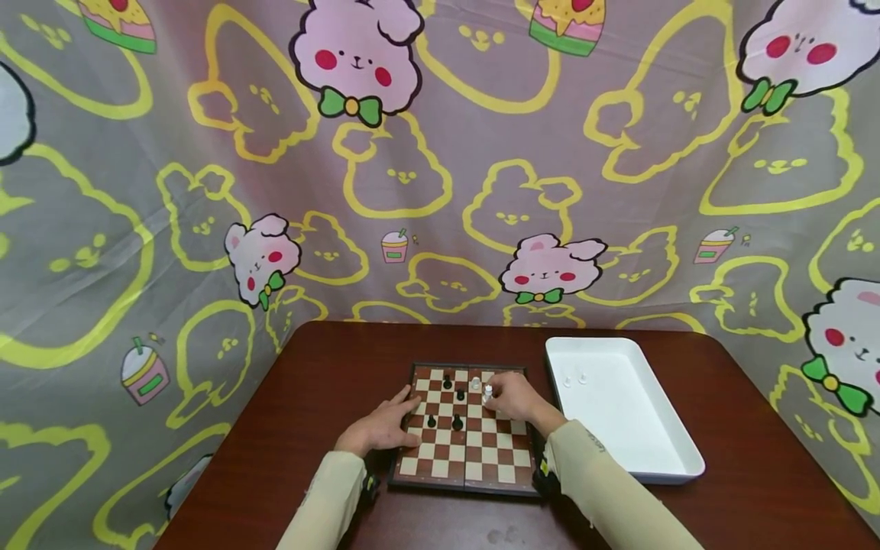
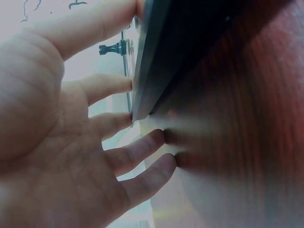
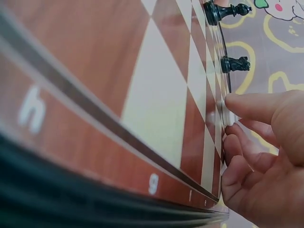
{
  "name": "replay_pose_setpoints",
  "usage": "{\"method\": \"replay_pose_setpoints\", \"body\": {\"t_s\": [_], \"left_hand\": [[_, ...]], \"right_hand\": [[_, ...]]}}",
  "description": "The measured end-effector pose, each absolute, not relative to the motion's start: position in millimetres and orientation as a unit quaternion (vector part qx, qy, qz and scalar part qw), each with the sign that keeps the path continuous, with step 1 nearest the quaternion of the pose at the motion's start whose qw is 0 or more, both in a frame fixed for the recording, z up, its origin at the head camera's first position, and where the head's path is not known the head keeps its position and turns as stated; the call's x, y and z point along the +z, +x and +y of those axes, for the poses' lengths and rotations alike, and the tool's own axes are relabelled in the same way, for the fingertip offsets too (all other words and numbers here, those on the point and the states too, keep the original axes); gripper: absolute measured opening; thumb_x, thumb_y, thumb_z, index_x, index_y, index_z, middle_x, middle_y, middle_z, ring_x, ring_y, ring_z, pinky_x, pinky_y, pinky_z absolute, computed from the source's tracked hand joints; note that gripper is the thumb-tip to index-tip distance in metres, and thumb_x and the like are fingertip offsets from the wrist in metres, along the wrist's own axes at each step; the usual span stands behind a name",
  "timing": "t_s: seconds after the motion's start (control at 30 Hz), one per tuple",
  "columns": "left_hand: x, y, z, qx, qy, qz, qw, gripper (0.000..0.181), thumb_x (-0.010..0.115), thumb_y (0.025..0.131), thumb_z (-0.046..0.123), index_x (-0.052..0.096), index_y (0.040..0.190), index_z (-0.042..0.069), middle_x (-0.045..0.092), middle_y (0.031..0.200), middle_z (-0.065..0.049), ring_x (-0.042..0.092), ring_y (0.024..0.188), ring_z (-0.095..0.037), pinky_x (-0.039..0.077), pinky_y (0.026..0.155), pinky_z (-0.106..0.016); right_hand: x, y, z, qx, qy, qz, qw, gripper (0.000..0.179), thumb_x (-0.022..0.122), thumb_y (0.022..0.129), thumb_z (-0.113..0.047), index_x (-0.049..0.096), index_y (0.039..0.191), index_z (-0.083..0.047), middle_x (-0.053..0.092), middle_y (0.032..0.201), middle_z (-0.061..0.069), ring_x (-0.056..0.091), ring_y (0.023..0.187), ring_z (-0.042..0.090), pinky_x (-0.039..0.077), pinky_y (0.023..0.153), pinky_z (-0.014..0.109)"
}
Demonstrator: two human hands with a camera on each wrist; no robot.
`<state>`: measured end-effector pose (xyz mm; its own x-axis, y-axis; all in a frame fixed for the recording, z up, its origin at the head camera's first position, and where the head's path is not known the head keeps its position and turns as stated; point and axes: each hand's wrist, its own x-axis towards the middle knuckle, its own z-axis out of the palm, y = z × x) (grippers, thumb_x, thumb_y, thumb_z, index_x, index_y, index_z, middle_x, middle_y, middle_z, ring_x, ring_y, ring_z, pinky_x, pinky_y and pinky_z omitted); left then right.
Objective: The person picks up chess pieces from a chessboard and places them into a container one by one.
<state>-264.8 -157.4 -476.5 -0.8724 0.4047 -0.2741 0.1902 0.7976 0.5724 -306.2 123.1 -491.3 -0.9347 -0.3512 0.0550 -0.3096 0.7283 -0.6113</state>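
A checkered chessboard (image 1: 447,451) lies on the table, dark-framed and folded out flat. My right hand (image 1: 514,395) pinches a white chess piece (image 1: 488,392) over the far right part of the board; in the right wrist view its fingertips are down at the squares. Just left of that piece stands another white chess piece (image 1: 476,383). Spread along the board's left edge, my left hand (image 1: 381,428) rests with thumb and some fingertips on the rim. Two of its fingers (image 2: 152,178) reach down to the tabletop. A black rook (image 2: 113,48) stands near that hand.
Several black chess pieces stand on the board, among them a black bishop (image 3: 230,10) and a black knight (image 3: 236,63). Right of the board is a white tray (image 1: 626,412) holding two small white pieces (image 1: 582,378). A patterned cloth (image 1: 440,191) hangs behind the brown table (image 1: 323,367).
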Motion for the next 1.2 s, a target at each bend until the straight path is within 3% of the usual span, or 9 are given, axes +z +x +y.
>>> {"method": "replay_pose_setpoints", "body": {"t_s": [0.43, 0.73, 1.2], "left_hand": [[-477.8, -264.6, -157.1, 0.272, 0.166, 0.928, 0.191, 0.076, 0.072, 0.083, 0.031, 0.036, 0.148, 0.014, 0.01, 0.157, -0.011, 0.015, 0.136, -0.049, 0.027, 0.1, -0.063], [-477.3, -264.1, -156.9, 0.272, 0.164, 0.929, 0.193, 0.075, 0.072, 0.084, 0.031, 0.035, 0.148, 0.014, 0.01, 0.157, -0.011, 0.014, 0.136, -0.049, 0.025, 0.1, -0.063], [-476.4, -264.1, -156.9, 0.272, 0.165, 0.928, 0.191, 0.076, 0.072, 0.084, 0.03, 0.036, 0.148, 0.013, 0.01, 0.157, -0.012, 0.015, 0.136, -0.048, 0.027, 0.1, -0.062]], "right_hand": [[-491.6, -303.7, 125.5, -0.315, -0.214, 0.924, 0.015, 0.009, 0.074, 0.079, -0.007, 0.068, 0.075, -0.013, 0.061, 0.069, -0.008, 0.053, 0.062, 0.008, 0.045, 0.057, 0.028], [-488.2, -303.2, 126.1, -0.332, -0.186, 0.923, 0.051, 0.008, 0.073, 0.081, -0.009, 0.07, 0.076, -0.015, 0.064, 0.076, -0.007, 0.055, 0.068, 0.009, 0.047, 0.062, 0.031], [-462.5, -292.6, 133.3, -0.351, -0.195, 0.916, 0.003, 0.003, 0.075, 0.08, -0.011, 0.073, 0.082, -0.012, 0.063, 0.078, -0.007, 0.054, 0.067, 0.009, 0.044, 0.054, 0.026]]}}
